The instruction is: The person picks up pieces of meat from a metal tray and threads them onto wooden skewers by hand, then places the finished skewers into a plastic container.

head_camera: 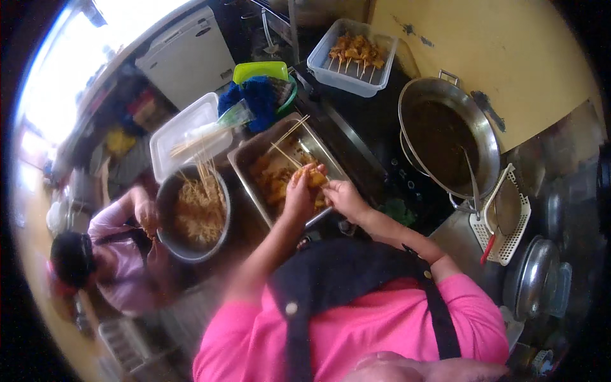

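Both hands meet above a rectangular metal tray [243, 174] that holds orange-brown marinated meat pieces [272, 184]. Between the fingers of my left hand [301, 187] is a piece of orange meat [315, 178]. My right hand [344, 198] pinches at the right side of that same piece; whether it grips the meat or a stick there cannot be told. A thin wooden skewer [286, 154] runs up and left from the meat. More bare skewers [297, 125] lie across the tray's far corner.
A clear plastic box [349, 85] holds meat skewers. Right of it stands a large metal pan [488, 157] of dark liquid with a ladle [471, 176]. At left, a co-worker [117, 267] holds something beside a round pot [226, 229] of skewered food. A white perforated basket [518, 231] is at right.
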### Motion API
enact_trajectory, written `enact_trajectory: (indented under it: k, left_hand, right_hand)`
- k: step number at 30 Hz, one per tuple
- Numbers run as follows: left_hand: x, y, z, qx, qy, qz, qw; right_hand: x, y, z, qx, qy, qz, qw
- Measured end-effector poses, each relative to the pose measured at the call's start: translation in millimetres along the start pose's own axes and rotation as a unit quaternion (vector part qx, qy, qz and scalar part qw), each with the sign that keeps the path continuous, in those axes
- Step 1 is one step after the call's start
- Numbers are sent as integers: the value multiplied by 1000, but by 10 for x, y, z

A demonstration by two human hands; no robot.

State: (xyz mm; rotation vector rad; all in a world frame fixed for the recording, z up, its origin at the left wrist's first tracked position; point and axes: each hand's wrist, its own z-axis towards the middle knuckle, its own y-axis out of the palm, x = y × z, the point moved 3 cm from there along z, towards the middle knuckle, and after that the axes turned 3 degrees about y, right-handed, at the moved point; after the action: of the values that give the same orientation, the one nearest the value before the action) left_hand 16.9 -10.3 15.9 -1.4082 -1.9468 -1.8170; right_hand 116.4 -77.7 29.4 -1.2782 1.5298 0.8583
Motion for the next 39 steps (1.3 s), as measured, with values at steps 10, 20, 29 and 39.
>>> enact_trajectory:
  k: [10, 20, 29, 39]
  left_hand:
    - [561, -297, 288, -143, 12, 583, 800]
    - [249, -1115, 392, -108, 19, 927, 359]
    - [-139, -819, 616, -170, -32, 929, 328]
    - [271, -904, 719, -135, -120, 346, 920]
  right_hand:
    - [-158, -361, -81, -15, 55, 5, 998]
    - [72, -556, -278, -20, 116, 65, 991]
    - [55, -570, -375, 2, 106, 55, 993]
    - [181, -623, -480, 23, 82, 51, 995]
